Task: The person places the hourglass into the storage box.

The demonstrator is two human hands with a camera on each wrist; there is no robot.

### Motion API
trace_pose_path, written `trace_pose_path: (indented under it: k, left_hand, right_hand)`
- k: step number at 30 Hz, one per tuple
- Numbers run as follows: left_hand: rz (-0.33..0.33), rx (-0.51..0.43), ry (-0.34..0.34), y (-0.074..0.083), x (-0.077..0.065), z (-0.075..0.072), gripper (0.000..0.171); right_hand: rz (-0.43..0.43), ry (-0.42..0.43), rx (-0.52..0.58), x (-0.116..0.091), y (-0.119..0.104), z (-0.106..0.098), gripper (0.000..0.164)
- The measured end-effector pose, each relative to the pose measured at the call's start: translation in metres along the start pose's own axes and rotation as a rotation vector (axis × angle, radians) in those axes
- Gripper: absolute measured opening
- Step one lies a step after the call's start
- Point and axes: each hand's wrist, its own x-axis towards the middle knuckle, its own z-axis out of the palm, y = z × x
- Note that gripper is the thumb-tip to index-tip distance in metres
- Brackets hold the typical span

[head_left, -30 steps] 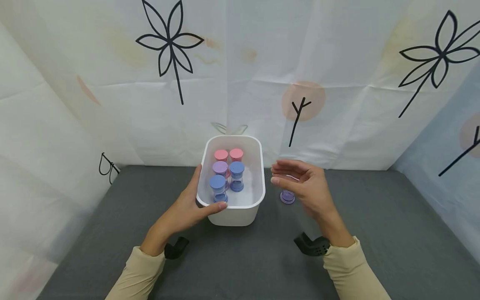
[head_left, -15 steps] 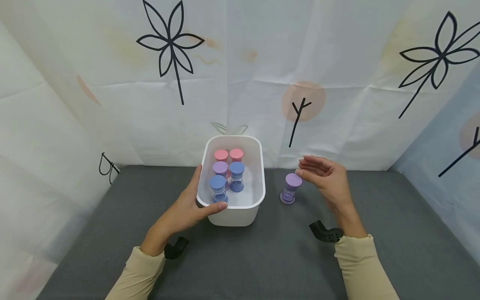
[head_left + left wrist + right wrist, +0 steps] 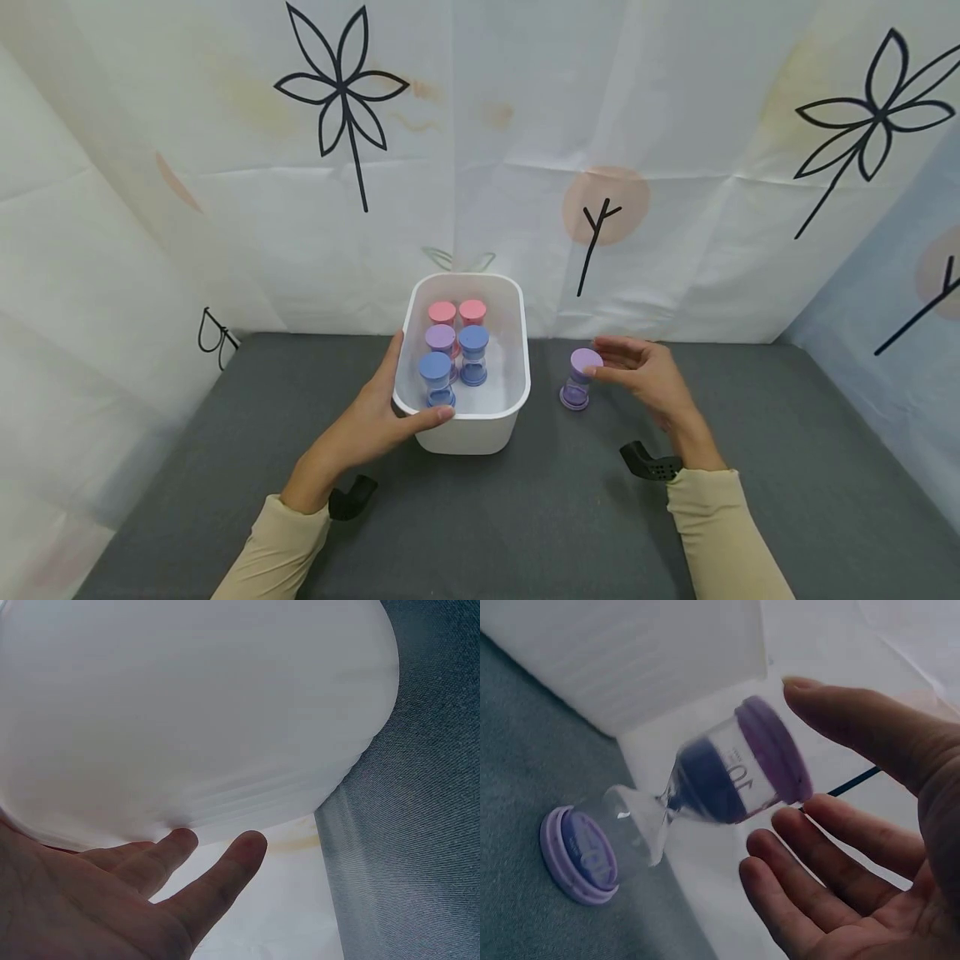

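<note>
A purple-capped sand timer (image 3: 576, 381) stands on the table right of a white bin (image 3: 522, 358). Around its top cap my right hand (image 3: 647, 379) is spread, thumb on the near side and fingers beyond. In the right wrist view, that timer (image 3: 712, 776) has dark sand in its upper bulb; contact with my fingertips is unclear. My left hand (image 3: 378, 408) rests against the bin's left front corner, thumb over the front rim and straight fingers (image 3: 217, 889) along the outer wall. Inside the bin stand blue timers (image 3: 473, 354), a purple timer (image 3: 441, 337) and pink-capped timers (image 3: 472, 312).
The dark grey table (image 3: 525, 517) extends in front of and on both sides of the bin. A white patterned cloth (image 3: 510, 125) hangs right behind the bin and along the sides. A black wrist camera mount (image 3: 651, 462) sits under my right wrist.
My right hand has moved right from in front of the purple sand timer, uncovering it, then come down around its top. My left hand and the bin stay put.
</note>
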Motion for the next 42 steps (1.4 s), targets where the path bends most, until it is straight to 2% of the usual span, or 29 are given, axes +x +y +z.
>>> trace_pose_path:
  k: [8,18,26,32,42]
  left_hand:
    - [-0.002,0.008,0.001,0.000,0.000,0.000,0.112]
    - [0.002,0.021,0.002,-0.001,-0.002,0.000,0.112]
    - [-0.008,0.009,0.005,-0.001,-0.002,0.000,0.114]
    - [-0.011,0.006,0.013,-0.001,-0.001,0.001,0.115]
    - [-0.005,0.014,0.008,-0.002,0.000,0.001,0.114]
  right_hand:
    - [0.009,-0.080,-0.026,0.003,0.009,0.002,0.058]
    - [-0.012,-0.055,-0.043,0.003,0.009,0.007,0.056]
    - [-0.033,-0.005,-0.073,0.000,0.004,0.009,0.055]
    - [-0.090,0.039,-0.023,-0.004,-0.009,0.009,0.051]
    - [-0.168,0.047,0.091,-0.022,-0.048,0.011,0.050]
